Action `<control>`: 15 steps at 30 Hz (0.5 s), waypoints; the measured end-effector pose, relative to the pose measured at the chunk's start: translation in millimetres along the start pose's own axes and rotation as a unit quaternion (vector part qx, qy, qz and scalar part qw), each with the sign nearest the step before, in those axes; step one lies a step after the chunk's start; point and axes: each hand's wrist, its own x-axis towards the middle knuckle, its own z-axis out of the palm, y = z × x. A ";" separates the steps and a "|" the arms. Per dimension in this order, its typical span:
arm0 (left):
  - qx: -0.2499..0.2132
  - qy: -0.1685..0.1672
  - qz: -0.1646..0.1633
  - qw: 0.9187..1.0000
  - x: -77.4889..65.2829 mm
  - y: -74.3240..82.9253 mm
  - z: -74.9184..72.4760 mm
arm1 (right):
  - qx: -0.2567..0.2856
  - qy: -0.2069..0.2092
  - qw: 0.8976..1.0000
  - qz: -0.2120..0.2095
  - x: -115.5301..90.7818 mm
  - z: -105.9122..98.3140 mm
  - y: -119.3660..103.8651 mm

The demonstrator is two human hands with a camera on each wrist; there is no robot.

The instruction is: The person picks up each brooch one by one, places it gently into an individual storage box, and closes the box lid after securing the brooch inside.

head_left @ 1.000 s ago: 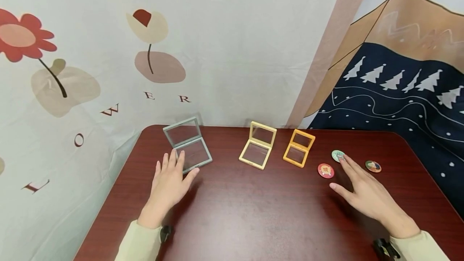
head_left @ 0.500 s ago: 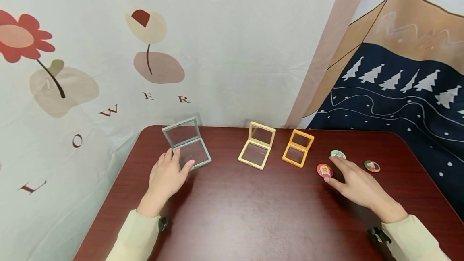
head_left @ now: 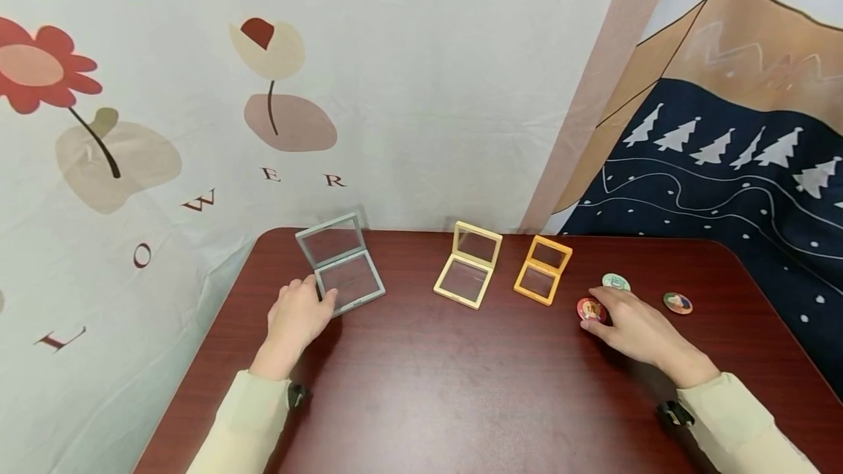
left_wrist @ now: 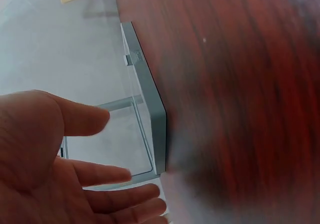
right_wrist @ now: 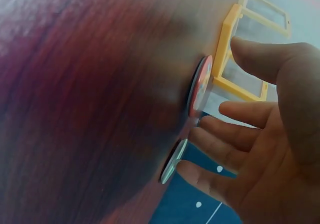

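In the head view my left hand [head_left: 298,326] is at the near left corner of an opened grey flat case [head_left: 341,260] with clear panels. The left wrist view shows its thumb and fingers spread beside the grey frame [left_wrist: 148,92], holding nothing. My right hand [head_left: 642,331] reaches over a round red badge [head_left: 588,311], which its thumb and index finger straddle. The right wrist view shows a gap between those fingers and the red badge [right_wrist: 201,87]. A pale green badge [head_left: 615,280] lies just beyond the index finger, partly hidden. Right of the hand lies a dark multicoloured badge [head_left: 677,303].
An opened pale yellow case [head_left: 473,260] and a smaller orange case [head_left: 543,267] stand along the back of the dark red wooden table [head_left: 448,386]. Behind them hangs a printed cloth [head_left: 428,93]. Black bands circle both wrists.
My right hand has moved left from the green badge to the red one. My left hand has drawn back slightly left, off the grey case's panel, with its fingers bending more.
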 end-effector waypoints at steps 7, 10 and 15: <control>-0.009 -0.029 -0.038 0.999 2.3 -1.5 -2.1 | -0.018 -0.013 1.000 0.005 6.1 4.4 -0.5; -0.013 -0.044 -0.044 0.998 3.5 -1.2 -2.5 | -0.023 -0.014 1.000 0.007 7.2 5.4 0.1; -0.015 -0.060 -0.051 0.997 5.2 -1.7 -2.3 | -0.030 -0.012 0.999 0.000 7.9 6.2 1.3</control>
